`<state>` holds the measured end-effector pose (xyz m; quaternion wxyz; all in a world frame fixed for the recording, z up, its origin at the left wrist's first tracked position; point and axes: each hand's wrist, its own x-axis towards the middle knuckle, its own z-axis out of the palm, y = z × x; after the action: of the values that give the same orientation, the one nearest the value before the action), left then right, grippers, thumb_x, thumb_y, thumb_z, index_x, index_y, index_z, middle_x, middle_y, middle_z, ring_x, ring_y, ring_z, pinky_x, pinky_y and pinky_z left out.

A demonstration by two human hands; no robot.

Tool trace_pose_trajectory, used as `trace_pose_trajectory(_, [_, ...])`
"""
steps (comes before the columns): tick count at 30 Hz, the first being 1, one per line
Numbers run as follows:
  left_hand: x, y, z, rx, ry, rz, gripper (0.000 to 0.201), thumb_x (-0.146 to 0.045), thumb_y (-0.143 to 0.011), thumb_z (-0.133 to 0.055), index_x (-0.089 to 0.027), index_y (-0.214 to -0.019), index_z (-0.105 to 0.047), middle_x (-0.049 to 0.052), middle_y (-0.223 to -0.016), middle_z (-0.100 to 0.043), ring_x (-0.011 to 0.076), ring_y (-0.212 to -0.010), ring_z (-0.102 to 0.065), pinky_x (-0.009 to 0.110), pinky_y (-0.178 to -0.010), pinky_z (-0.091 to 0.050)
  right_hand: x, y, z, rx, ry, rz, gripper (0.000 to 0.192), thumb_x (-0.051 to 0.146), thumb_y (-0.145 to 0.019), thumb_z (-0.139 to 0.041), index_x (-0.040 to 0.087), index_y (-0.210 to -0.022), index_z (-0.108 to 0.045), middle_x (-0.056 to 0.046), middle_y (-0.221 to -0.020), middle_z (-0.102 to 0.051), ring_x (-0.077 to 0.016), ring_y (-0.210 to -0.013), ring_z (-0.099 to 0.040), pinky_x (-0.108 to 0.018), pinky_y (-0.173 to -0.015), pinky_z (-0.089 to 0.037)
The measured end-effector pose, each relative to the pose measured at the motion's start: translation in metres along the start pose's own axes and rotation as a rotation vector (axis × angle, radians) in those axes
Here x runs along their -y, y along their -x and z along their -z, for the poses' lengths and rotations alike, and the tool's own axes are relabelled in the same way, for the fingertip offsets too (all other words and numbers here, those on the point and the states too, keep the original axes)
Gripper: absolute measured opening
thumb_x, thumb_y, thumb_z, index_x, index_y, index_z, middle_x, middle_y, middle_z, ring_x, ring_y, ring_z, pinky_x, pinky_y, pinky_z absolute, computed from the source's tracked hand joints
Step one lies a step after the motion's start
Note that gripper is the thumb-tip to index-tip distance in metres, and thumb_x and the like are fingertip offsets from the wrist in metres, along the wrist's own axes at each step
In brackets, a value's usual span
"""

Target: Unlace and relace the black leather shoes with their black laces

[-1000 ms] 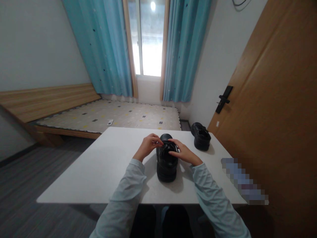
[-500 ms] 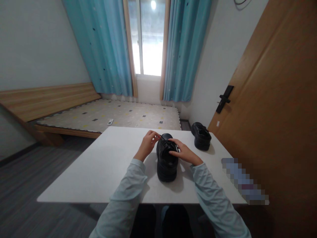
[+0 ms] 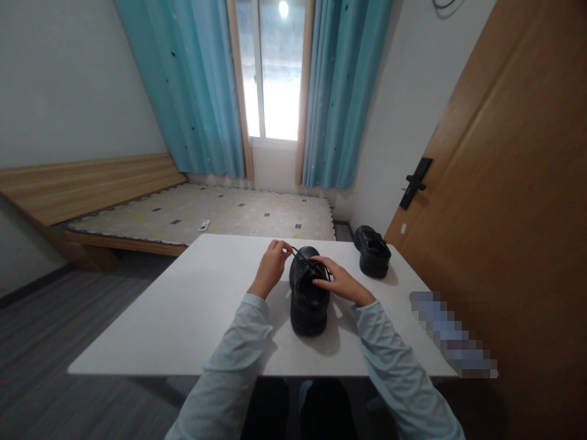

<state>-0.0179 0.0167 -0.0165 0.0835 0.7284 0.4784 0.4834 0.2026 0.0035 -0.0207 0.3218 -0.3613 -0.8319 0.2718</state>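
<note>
We wear a pale blue-grey long-sleeved top; both sleeves (image 3: 238, 342) reach the wrists, loosely creased, and our hands are bare.

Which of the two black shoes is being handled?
The near shoe mid-table, between the left hand and right hand; the far shoe sits untouched.
</note>
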Motion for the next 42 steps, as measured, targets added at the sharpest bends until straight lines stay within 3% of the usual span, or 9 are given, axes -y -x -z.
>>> trace_pose_trajectory(6, [0.007, -0.001, 0.002, -0.147, 0.013, 0.084, 0.008, -0.014, -0.085, -0.045, -0.018, -0.083, -0.051, 0.004, -0.086, -0.056, 0.0159, -0.077, -0.057, 0.031, -0.074, -0.047, -0.002, 0.001, 0.001, 0.009, 0.016, -0.003, 0.060, 0.032, -0.076, -0.065, 0.020, -0.131, -0.045, -0.013, -0.135, -0.048, -0.0256, -0.126, -0.044, -0.045, -0.108, -0.031])
trace_pose_trajectory(13, [-0.001, -0.001, 0.003, -0.171, 0.363, 0.201, 0.014, -0.030, -0.090, -0.040, -0.018, -0.092, -0.047, 0.004, -0.091, -0.060, 0.0118, -0.071, -0.061, 0.025, -0.061, -0.050, -0.001, 0.002, 0.001, 0.013, 0.022, -0.008, 0.059, 0.032, -0.077, -0.064, 0.021, -0.132, -0.044, -0.012, -0.135, -0.047, -0.0247, -0.127, -0.043, -0.045, -0.108, -0.030])
trace_pose_trajectory(17, [-0.004, -0.001, 0.004, -0.190, 0.453, 0.243, 0.020, -0.037, -0.089, -0.041, -0.019, -0.093, -0.046, 0.004, -0.092, -0.061, 0.0105, -0.067, -0.062, 0.023, -0.058, -0.050, 0.000, 0.003, 0.001, 0.006, 0.001, -0.040, 0.065, 0.037, -0.075, -0.066, 0.022, -0.133, -0.040, -0.012, -0.138, -0.045, -0.0258, -0.127, -0.042, -0.046, -0.108, -0.031])
trace_pose_trajectory(20, [-0.004, -0.001, 0.003, -0.140, 0.424, 0.240, 0.022, -0.039, -0.089, -0.042, -0.018, -0.090, -0.050, 0.003, -0.086, -0.062, 0.0111, -0.067, -0.062, 0.023, -0.059, -0.050, 0.000, 0.003, 0.001, -0.019, -0.055, -0.089, 0.059, 0.044, -0.078, -0.063, 0.022, -0.128, -0.042, -0.011, -0.134, -0.048, -0.0245, -0.123, -0.047, -0.043, -0.102, -0.037])
trace_pose_trajectory(26, [-0.008, 0.000, 0.000, 0.101, 0.319, 0.153, 0.026, -0.038, -0.087, -0.045, -0.018, -0.084, -0.061, 0.003, -0.080, -0.066, 0.0141, -0.072, -0.063, 0.027, -0.070, -0.051, 0.003, -0.001, 0.003, -0.180, -0.101, -0.112, 0.029, 0.045, -0.090, -0.041, 0.021, -0.102, -0.051, -0.007, -0.110, -0.061, -0.0193, -0.102, -0.057, -0.037, -0.091, -0.044])
trace_pose_trajectory(32, [-0.012, 0.002, 0.000, 0.200, 0.308, 0.141, 0.027, -0.037, -0.087, -0.045, -0.017, -0.087, -0.064, 0.002, -0.073, -0.066, 0.0148, -0.068, -0.063, 0.027, -0.067, -0.051, 0.001, -0.004, 0.003, -0.288, -0.016, -0.143, 0.021, 0.039, -0.083, -0.051, 0.018, -0.083, -0.056, -0.005, -0.088, -0.060, -0.0185, -0.083, -0.057, -0.031, -0.070, -0.047])
trace_pose_trajectory(36, [-0.013, 0.002, 0.000, 0.231, 0.315, 0.150, 0.023, -0.033, -0.085, -0.048, -0.018, -0.087, -0.064, 0.001, -0.070, -0.066, 0.0143, -0.063, -0.063, 0.027, -0.065, -0.051, -0.006, -0.004, 0.004, -0.286, -0.011, -0.152, 0.019, 0.036, -0.079, -0.055, 0.018, -0.074, -0.056, -0.004, -0.077, -0.058, -0.0164, -0.072, -0.055, -0.030, -0.066, -0.046])
trace_pose_trajectory(42, [-0.010, 0.003, -0.002, 0.284, 0.261, 0.118, 0.016, -0.028, -0.079, -0.057, -0.019, -0.088, -0.066, 0.002, -0.080, -0.069, 0.0130, -0.063, -0.062, 0.026, -0.064, -0.051, -0.010, -0.006, 0.003, -0.222, -0.276, -0.174, 0.026, 0.044, -0.078, -0.055, 0.018, -0.074, -0.053, 0.002, -0.061, -0.054, -0.0122, -0.056, -0.050, -0.026, -0.054, -0.042])
